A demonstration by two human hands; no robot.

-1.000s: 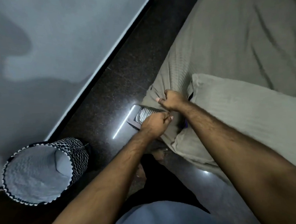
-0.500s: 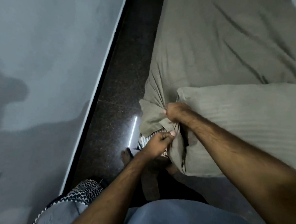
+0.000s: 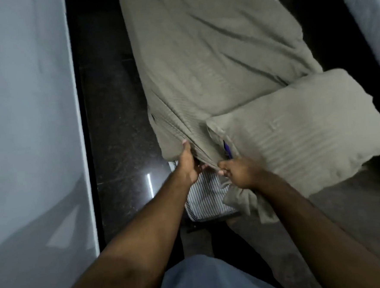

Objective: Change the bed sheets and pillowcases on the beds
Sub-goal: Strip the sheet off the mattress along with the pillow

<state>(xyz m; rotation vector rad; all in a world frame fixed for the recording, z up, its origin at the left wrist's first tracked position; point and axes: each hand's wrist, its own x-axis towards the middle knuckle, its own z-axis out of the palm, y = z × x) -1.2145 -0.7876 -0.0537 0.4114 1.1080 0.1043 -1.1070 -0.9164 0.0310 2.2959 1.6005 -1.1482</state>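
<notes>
While both hands work at the bed's near corner, the left hand (image 3: 187, 164) cups the folded edge of the olive sheet (image 3: 212, 59) w/ thumb up against the cloth, and the right hand (image 3: 239, 174) pinches a bunched fold of the same sheet, fingers curled. Striped mattress (image 3: 207, 198) shows bare below the lifted corner, betw. the wrists. Pillow (image 3: 300, 125) in a matching olive case lies just right of the hands, touching the sheet; dark floor (image 3: 118, 126) runs along the bed's left side.

I am wearing the one camera on my head; it is looking steeply down past my chest, close over my left hand (image 3: 187, 164) and right hand (image 3: 239, 174) at the bed (image 3: 223, 51) corner, with the dark floor (image 3: 117, 117) strip running along the bed's left edge.
</notes>
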